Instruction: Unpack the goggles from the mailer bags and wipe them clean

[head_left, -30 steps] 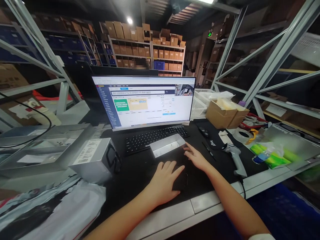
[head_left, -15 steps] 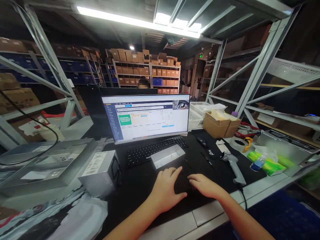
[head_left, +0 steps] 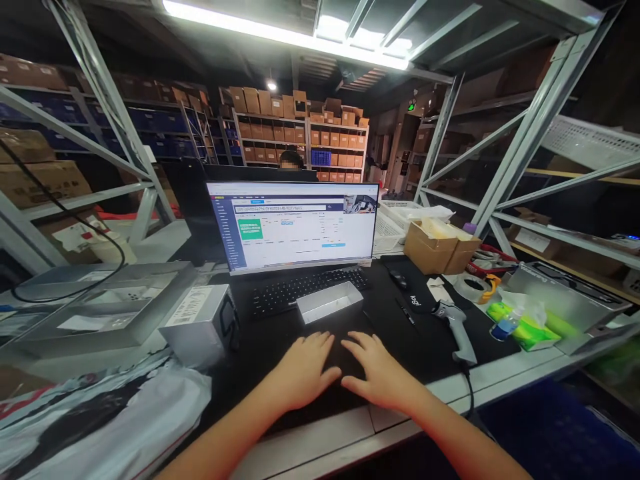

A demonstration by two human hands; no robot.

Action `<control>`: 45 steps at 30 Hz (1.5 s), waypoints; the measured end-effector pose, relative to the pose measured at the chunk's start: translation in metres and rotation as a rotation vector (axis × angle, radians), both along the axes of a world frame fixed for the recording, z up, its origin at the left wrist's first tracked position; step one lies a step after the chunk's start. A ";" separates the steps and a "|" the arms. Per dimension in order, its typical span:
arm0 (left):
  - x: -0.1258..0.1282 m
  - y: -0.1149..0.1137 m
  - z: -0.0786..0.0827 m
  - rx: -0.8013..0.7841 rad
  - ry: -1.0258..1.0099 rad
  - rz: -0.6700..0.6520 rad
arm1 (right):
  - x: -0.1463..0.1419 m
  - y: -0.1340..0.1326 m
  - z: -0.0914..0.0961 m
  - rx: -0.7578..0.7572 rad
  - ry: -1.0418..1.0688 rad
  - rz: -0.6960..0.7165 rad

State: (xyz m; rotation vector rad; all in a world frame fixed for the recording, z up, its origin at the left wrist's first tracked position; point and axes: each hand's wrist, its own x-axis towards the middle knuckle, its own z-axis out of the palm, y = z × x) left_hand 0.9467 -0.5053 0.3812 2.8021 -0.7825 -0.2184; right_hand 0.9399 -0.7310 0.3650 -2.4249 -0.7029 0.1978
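Note:
My left hand (head_left: 306, 370) is at the front of the black desk mat (head_left: 260, 387), fingers apart and pointing forward. Facing it from the right, with thumb out and fingers spread, is my right hand (head_left: 376, 369). I see nothing held in either; a narrow gap separates the two thumbs. Just beyond the fingertips lies a shallow white open box (head_left: 330, 303), partly in front of a black keyboard (head_left: 280, 293). Behind them a monitor (head_left: 300, 227) stands lit. To the left sits a grey carton (head_left: 197, 327) with a label on top.
At right are a barcode scanner (head_left: 456, 333), a mouse (head_left: 399, 279), a tape roll (head_left: 473, 288), a tissue pack (head_left: 535, 323) and a cardboard box (head_left: 433, 247). Grey trays (head_left: 165, 287) and plastic bags (head_left: 165, 407) crowd the left. A person's head (head_left: 291, 159) shows behind the monitor.
My right hand has moved left, closer to my left hand, and its fingers are more spread. My left hand has shifted slightly left. The camera view has shifted a little.

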 end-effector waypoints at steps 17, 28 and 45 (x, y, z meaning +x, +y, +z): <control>-0.020 0.082 -0.050 -0.507 0.416 0.385 | 0.012 0.073 -0.005 -0.236 -0.273 0.187; -0.026 0.002 -0.004 -0.614 0.075 0.146 | 0.020 0.072 -0.018 -0.159 -0.292 0.151; -0.058 0.075 -0.040 -0.613 -0.056 0.385 | 0.027 0.008 -0.004 0.392 -0.082 -0.059</control>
